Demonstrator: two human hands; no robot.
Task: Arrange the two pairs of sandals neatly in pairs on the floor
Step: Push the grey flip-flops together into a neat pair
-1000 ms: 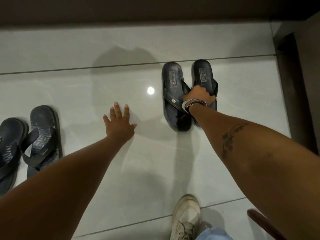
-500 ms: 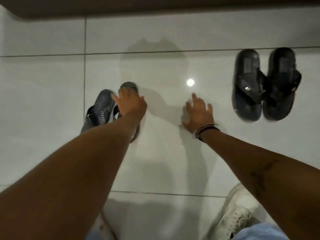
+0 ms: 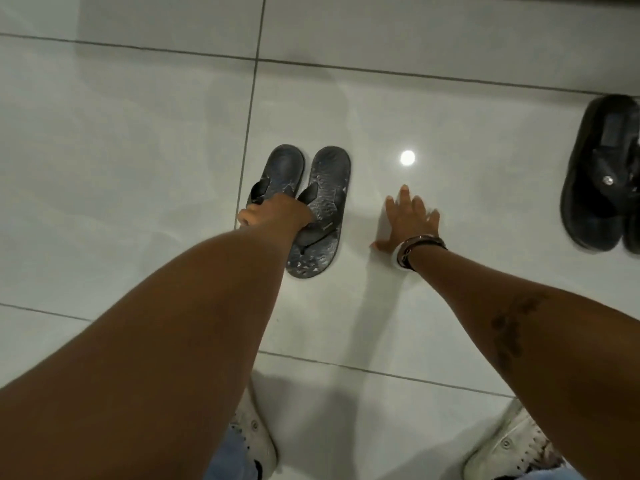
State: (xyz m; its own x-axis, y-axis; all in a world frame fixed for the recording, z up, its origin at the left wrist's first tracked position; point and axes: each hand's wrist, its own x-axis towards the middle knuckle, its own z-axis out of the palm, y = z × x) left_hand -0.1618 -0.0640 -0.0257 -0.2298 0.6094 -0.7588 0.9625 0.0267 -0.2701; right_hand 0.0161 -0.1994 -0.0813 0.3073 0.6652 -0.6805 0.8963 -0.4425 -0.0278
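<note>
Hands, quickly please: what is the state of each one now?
Left hand: closed on the straps of the patterned sandals.
Right hand: open, flat on the floor, holding nothing.

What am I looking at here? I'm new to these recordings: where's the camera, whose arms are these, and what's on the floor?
There is no machine. A person wears a wide-angle camera on the head, looking down, so the two arms are their own. The left hand is closed on the straps of a grey pair of sandals, which lie side by side on the white tiled floor. The right hand, with bracelets at the wrist, rests flat and open on the tile and holds nothing. A black pair lies at the right edge, partly cut off. The white shoes at the bottom are the person's own feet. The bright spot is a light reflection.
</note>
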